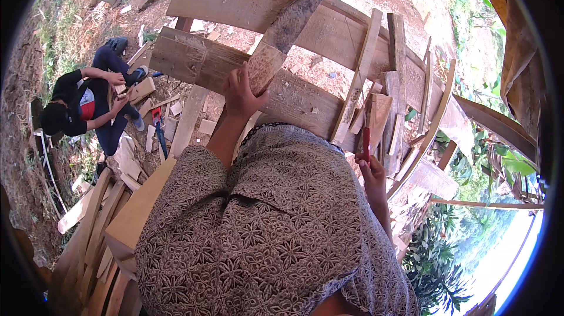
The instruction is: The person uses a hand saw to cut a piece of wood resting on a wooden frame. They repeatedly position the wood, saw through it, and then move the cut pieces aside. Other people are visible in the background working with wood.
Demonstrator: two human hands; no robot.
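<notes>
Outdoors among stacked planks (247, 7), left hand (239, 94) grips a curved wooden piece (281, 37); right hand (372, 170) clasps a red-handled tool (366, 141) at three o'clock, its head hidden.

Your left hand (239, 94), at centre frame, grips the lower end of a curved, weathered wooden piece (284, 34) that rises toward the top. Your right hand (371, 170), right of centre, holds a red-handled tool (366, 142). Rough planks (305, 104) cross behind them. At upper left, another person (88, 107) crouches among wood scraps.
</notes>
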